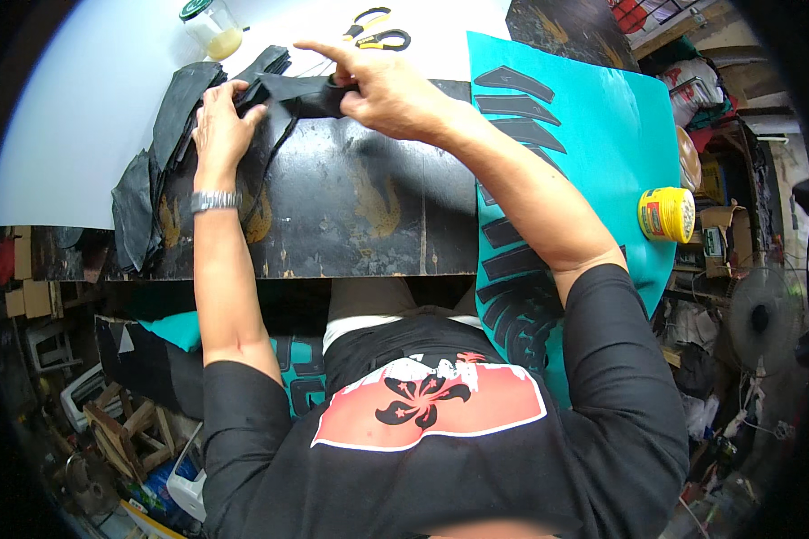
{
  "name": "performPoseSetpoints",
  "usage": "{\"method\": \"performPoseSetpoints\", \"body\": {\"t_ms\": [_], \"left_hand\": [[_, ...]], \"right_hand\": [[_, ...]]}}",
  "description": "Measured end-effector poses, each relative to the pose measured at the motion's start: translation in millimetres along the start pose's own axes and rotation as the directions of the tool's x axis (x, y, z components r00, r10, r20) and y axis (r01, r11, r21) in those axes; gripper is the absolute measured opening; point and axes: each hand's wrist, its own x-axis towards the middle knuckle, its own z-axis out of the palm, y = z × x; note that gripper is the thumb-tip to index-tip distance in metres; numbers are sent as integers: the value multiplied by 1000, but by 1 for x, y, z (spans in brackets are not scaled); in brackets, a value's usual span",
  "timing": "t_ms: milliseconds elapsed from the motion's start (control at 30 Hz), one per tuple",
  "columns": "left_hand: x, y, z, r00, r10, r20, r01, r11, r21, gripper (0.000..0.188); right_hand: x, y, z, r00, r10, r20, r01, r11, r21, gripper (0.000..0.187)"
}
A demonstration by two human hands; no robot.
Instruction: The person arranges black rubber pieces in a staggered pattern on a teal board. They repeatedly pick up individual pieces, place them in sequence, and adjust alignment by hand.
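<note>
Black cut piece pinched in right hand; left hand flat, fingers spread, on it.

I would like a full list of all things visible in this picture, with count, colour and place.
black flat pieces: a stack, black, far left of the board
folded black piece: one, black, held by both hands
work board: one, black with gold marks, centre
teal sheet: one, teal with black shapes on it, right
scissors: one pair, yellow and black handles, top centre
jar: one, clear with green lid, top left
tin: one, yellow, on the teal sheet's right edge
fan: one, grey, right
wristwatch: one, silver, left wrist
left hand: pressing the pieces
right hand: pinching the folded piece
</note>
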Motion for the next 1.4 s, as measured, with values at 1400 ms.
{"method": "performPoseSetpoints", "body": {"t_ms": [1400], "left_hand": [[-38, 131, -4, 794, 466, 391, 116, 515, -849, 46]], "right_hand": [[-78, 73, -92, 654, 435, -619, 222, 672, 706, 78]]}}
